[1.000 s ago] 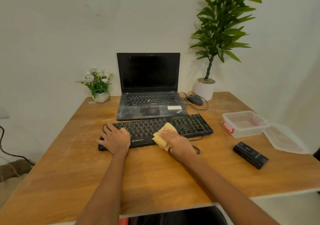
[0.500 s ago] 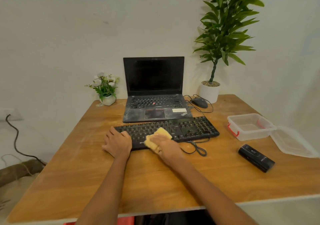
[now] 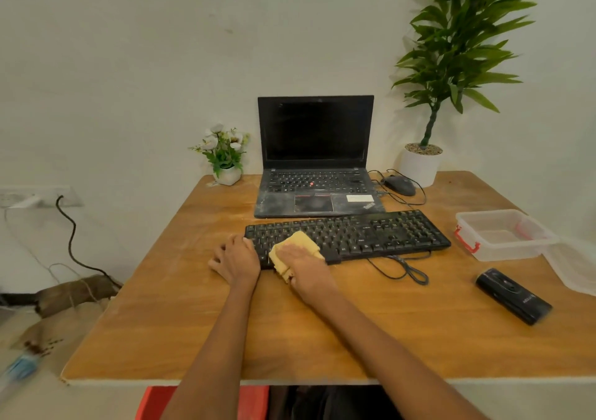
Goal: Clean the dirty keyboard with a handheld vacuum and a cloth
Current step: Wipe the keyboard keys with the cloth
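Since a second ago, the right hand [image 3: 306,266] has slid the folded yellow cloth [image 3: 295,248] leftward along the black full-size keyboard [image 3: 348,235], from its middle to its left end. That hand lies flat on the cloth, fingers straight, pressing it onto the keys. Just to its left, the left hand [image 3: 235,260] rests on the keyboard's left edge with fingers loosely bent, steadying it.

One keyboard, one cloth, one black handheld vacuum [image 3: 512,295], lying on the wooden table [image 3: 161,322] well to the right of the right hand. Beyond the vacuum sits one clear plastic box with red clips [image 3: 503,234], apparently empty, its lid [image 3: 577,266] beside it. Pale dust specks show on the keyboard. Its cable [image 3: 406,271] loops on the table right of the hand.
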